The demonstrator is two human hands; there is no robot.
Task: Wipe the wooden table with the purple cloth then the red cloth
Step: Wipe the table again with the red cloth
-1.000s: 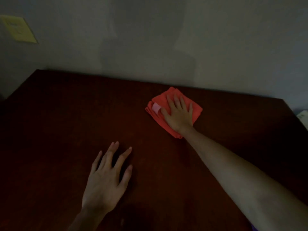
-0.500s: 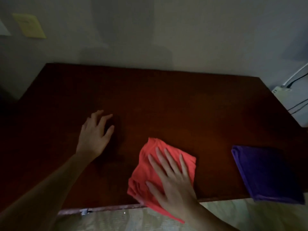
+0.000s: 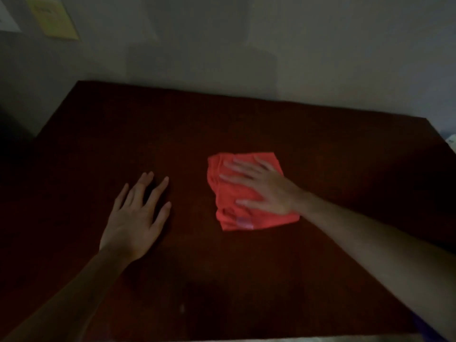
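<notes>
A folded red cloth lies near the middle of the dark wooden table. My right hand presses flat on it with the fingers spread and pointing left; the hand is blurred by motion. My left hand rests flat on the bare table to the left of the cloth, fingers straight, holding nothing. A sliver of the purple cloth shows at the bottom right corner, mostly hidden under my right forearm.
A grey wall stands behind the table's far edge. A yellow note and a white paper hang on the wall at the upper left. A white object sits past the table's right edge. The room is dim.
My right hand has slid the red cloth from the near edge back toward the table's middle, after pulling it in from the far side. My left hand stayed flat on the table.
</notes>
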